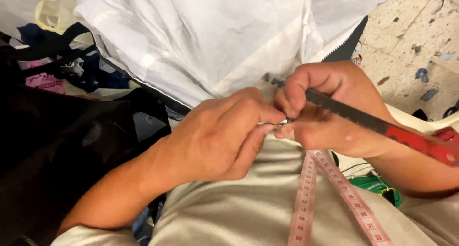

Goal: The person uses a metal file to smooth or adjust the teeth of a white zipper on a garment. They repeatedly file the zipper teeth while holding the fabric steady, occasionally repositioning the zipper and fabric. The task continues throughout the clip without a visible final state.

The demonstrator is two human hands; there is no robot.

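My left hand [217,136] and my right hand [330,109] meet over my lap, fingertips pinched together on a small thin metal piece [276,124], perhaps a needle or pin. My right hand also grips a long pair of scissors [363,117] with dark blades and red handles that run down to the right. White fabric [205,35] hangs just above and behind both hands. A pink measuring tape [330,179] drapes down over my beige shirt.
Black bags and cloth [57,131] fill the left side, with a pale plastic bag [52,14] behind them. A speckled tile floor [411,40] shows at the upper right. A green item [375,184] lies by my right forearm.
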